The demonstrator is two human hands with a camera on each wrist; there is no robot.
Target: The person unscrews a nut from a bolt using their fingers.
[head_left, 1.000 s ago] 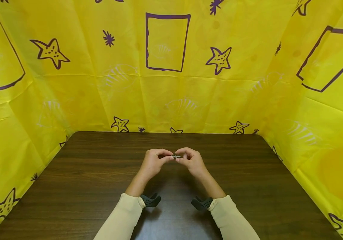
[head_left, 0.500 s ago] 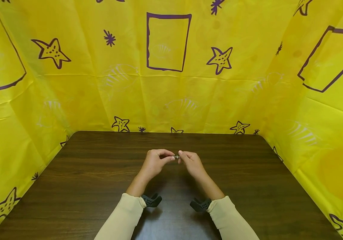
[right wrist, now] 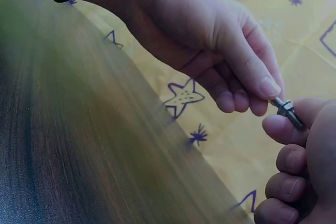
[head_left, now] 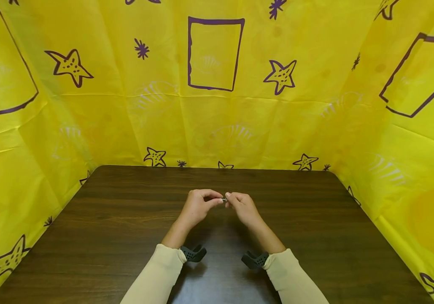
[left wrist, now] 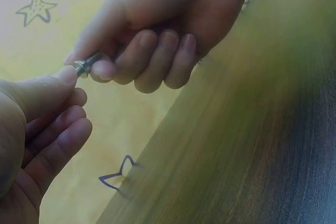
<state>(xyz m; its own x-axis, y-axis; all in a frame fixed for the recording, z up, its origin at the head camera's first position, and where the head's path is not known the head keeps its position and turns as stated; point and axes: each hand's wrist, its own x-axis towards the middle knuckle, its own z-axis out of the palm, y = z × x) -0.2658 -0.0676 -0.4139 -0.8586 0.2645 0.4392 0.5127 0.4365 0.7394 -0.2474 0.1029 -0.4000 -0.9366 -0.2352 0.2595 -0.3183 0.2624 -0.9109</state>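
A small metal bolt (right wrist: 297, 121) with a nut (right wrist: 285, 108) on its thread spans the short gap between both hands, held above the table. My left hand (head_left: 197, 207) pinches one end of the bolt between thumb and forefinger; that end is hidden by the fingertips. From the other side my right hand (head_left: 245, 208) has its thumb and curled forefinger around the nut and the threaded end. In the left wrist view the right hand's other fingers (left wrist: 149, 59) are curled in toward the palm.
A dark wood-grain table (head_left: 125, 253) lies under both forearms. Yellow cloth (head_left: 217, 114) printed with starfish and fish surrounds it at the back and sides. Dark straps with wrist devices (head_left: 254, 259) sit at the cuffs.
The right thumb has swung from below the bolt to above it, and the right fingers have closed in on the nut. The left hand keeps its pinch, shifting slightly right in view.
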